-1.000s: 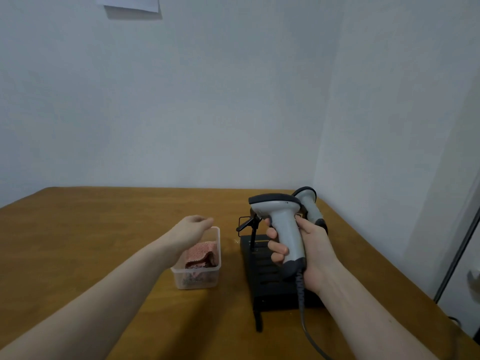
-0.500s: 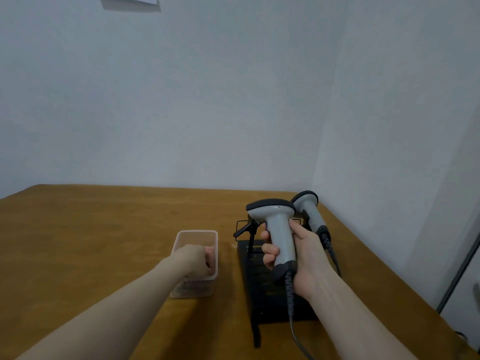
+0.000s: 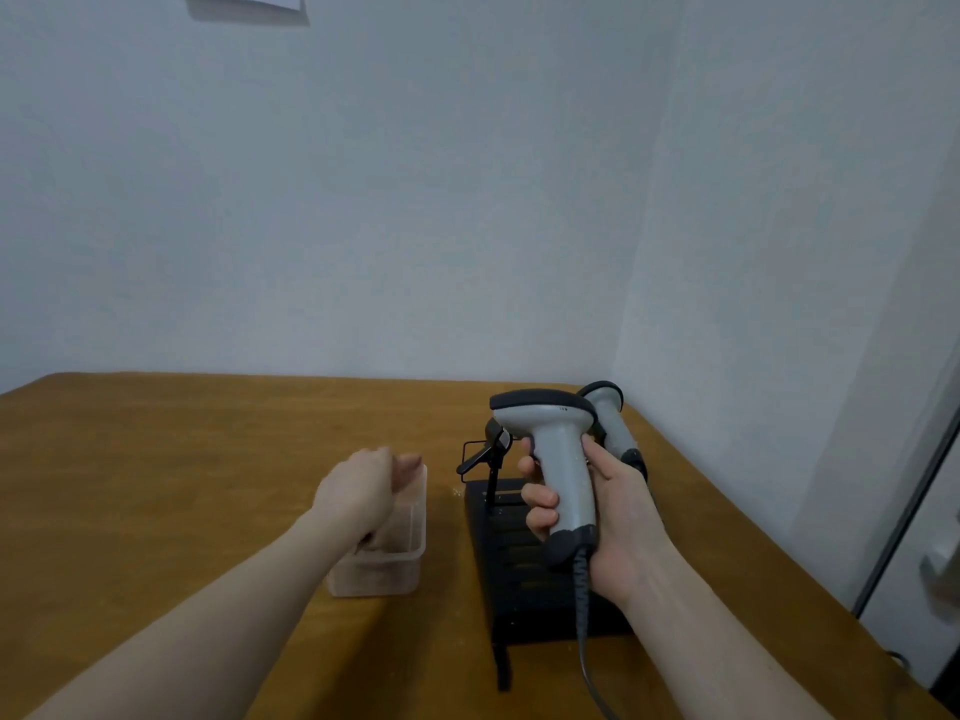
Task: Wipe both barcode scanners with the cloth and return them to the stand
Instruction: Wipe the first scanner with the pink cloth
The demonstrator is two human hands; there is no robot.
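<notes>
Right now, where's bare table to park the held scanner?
Bare wood left of the clear tub, out to the table edge, and behind it toward the wall. Crowded on the right: stand, second scanner, right hand holding the scanner.

Before me, a brown wooden table (image 3: 156, 459), a clear plastic tub (image 3: 384, 574), a paper sheet (image 3: 244, 0) on the pale wall (image 3: 363, 200).

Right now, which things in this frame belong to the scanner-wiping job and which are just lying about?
In the job:
- scanner, gripped by the right hand
- second scanner, behind it
- black stand
- tub, which the left hand reaches into; the cloth is not visible

Lying about:
- paper on the wall
- table
</notes>
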